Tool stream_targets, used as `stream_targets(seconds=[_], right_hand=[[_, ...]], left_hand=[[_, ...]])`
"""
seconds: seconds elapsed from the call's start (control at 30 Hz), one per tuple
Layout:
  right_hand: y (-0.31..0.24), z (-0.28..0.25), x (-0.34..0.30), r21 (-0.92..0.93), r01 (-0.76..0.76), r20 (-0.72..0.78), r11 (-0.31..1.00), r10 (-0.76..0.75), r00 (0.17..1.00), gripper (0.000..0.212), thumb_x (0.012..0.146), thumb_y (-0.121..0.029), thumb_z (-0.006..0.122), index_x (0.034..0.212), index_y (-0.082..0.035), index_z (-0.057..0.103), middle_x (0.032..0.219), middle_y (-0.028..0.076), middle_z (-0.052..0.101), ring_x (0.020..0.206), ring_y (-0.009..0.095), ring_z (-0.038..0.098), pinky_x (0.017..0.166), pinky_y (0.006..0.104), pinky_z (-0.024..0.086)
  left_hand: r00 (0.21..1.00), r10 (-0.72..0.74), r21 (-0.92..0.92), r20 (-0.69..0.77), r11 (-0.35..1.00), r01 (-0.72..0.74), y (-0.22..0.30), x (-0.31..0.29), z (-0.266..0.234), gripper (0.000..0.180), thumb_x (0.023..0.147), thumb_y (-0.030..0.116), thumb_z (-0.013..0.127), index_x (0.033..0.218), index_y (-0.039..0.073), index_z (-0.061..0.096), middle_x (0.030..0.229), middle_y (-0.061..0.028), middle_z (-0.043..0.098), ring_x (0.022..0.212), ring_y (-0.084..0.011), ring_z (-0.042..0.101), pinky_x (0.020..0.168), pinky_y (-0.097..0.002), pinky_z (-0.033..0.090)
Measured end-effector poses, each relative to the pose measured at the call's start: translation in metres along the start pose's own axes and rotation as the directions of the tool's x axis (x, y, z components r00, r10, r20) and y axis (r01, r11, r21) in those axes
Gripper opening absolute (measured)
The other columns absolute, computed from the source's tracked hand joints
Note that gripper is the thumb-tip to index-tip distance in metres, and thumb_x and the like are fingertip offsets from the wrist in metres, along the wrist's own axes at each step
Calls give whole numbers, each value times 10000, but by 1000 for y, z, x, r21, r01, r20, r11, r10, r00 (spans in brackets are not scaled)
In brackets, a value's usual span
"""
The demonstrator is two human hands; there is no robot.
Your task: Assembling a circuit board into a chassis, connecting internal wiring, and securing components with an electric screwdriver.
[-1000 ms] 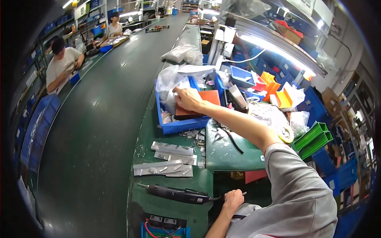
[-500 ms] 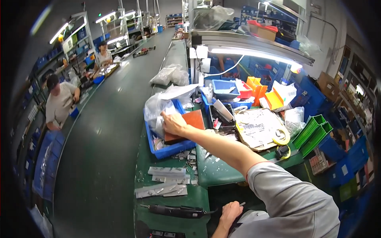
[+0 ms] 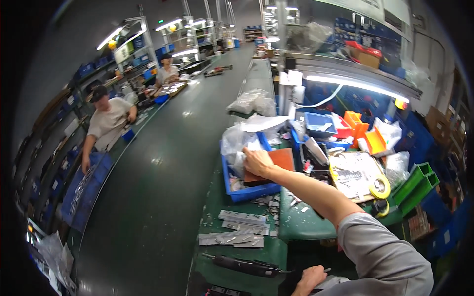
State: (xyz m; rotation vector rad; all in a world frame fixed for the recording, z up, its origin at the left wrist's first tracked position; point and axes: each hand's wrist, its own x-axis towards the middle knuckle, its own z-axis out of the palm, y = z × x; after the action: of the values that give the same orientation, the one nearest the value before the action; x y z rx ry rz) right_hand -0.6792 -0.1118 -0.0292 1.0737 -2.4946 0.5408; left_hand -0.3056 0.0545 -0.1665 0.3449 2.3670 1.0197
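A long dark green conveyor belt [image 3: 163, 163] runs away through a factory hall, with two seated workers [image 3: 106, 121] on its far side and a green workbench [image 3: 242, 256] along its near side. On the bench's back half stands a blue plastic bin [image 3: 249, 190], its left end stuffed with a clear plastic bag [image 3: 237, 140] and a flat brown box [image 3: 276, 165] lying inside it. The person's right hand [image 3: 256, 162], at the end of an outstretched arm in a grey sleeve [image 3: 382, 256], lies on the brown box inside the bin, fingers curled over the box's left edge beside the bag. Just in front of the bin, thin grey metal strips [image 3: 237, 232] lie stacked toward the bench's front edge. A black power screwdriver [image 3: 244, 265] lies along that front edge. The left hand [image 3: 310, 280] sits low at the bench's front edge just right of the screwdriver's tip, loosely closed; what it grips cannot be told. A yellow tape roll [image 3: 380, 186] lies at the bench's right.
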Motion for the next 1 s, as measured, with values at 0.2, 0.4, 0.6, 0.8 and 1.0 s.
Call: stream_targets(seconds=[0.2,0.4,0.6,0.8,1.0], right_hand=[[-8,3,2,-6,-7,19,1000,7,1000,267,868,-199,549,1031,11,537,775,254,679,739,433,676,693,532,512],[-10,0,2,-46,-1,18,999,2,1000,260,874,-215,546,983,20,532,777,253,687,737,427,684,709,517,519],[-10,-2,1,-26,-7,23,1000,8,1000,243,875,-203,544,965,23,546,773,257,678,726,431,671,698,516,515],[-11,1,0,-63,-24,8,998,25,1000,249,874,-209,556,955,26,540,770,255,680,714,428,673,692,516,521],[-14,3,0,-37,-17,-4,999,17,1000,258,868,-210,566,956,31,535,765,256,678,711,429,673,691,518,521]], left_hand=[[996,-23,-55,-88,998,18,-10,-3,-4,355,876,333,645,912,-16,702,965,-236,712,954,-421,681,818,-507,539],[990,-25,-52,-135,998,18,-12,1,-2,329,867,299,662,891,-25,707,940,-237,711,949,-419,684,799,-506,538],[998,38,-54,-57,998,-41,-4,1,4,351,874,326,660,899,-22,702,952,-247,706,951,-421,681,796,-507,529],[988,91,-192,126,979,-66,36,-18,-16,394,933,363,595,939,-22,683,945,-221,713,944,-417,678,807,-483,520],[993,85,-72,77,994,-79,9,-1,21,380,915,326,598,865,-45,661,921,-245,702,969,-412,675,807,-487,522]])
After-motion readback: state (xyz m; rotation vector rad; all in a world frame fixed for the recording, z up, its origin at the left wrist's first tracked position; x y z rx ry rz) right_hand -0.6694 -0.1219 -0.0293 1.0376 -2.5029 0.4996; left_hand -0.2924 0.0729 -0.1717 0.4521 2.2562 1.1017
